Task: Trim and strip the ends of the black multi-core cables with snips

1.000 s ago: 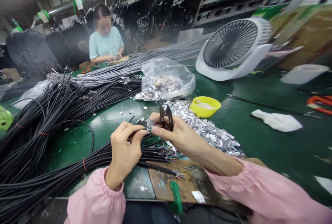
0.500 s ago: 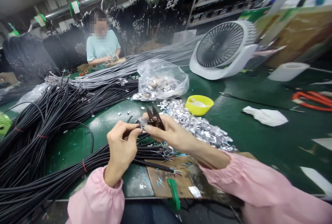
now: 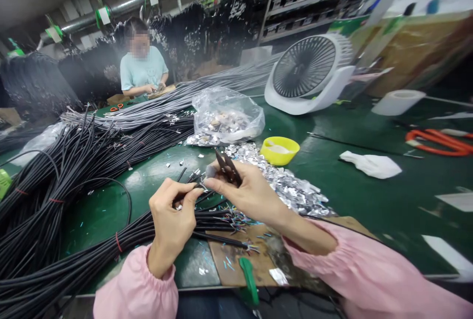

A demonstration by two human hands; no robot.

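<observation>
Between thumb and forefinger, my left hand [image 3: 172, 218] pinches the end of a black cable, its short stripped tip [image 3: 201, 186] pointing right. Just right of that tip is my right hand [image 3: 253, 193], closed around dark metal thread snips [image 3: 229, 168] whose blades point up and left. A pale cover [image 3: 210, 171] sits on a right fingertip. The right thumb is close to the cable tip; whether they touch I cannot tell. Below both hands lies a tied bundle of black cables [image 3: 135, 232] with coloured wire ends [image 3: 236, 219] fanned out over a brown board [image 3: 218, 252].
Silver foil pieces [image 3: 295, 191] are heaped beyond my right hand, near a yellow bowl [image 3: 280, 150] and a clear bag [image 3: 227, 117]. More black cables [image 3: 48, 200] fill the left. A white fan [image 3: 310, 75] stands behind, orange-handled scissors [image 3: 439, 142] lie right. A co-worker [image 3: 144, 70] sits across.
My right hand has shifted slightly right, its thumb and fingertip drawing back from the cable tip, with the snips still in it. My left hand stays on the cable. The view has turned slightly.
</observation>
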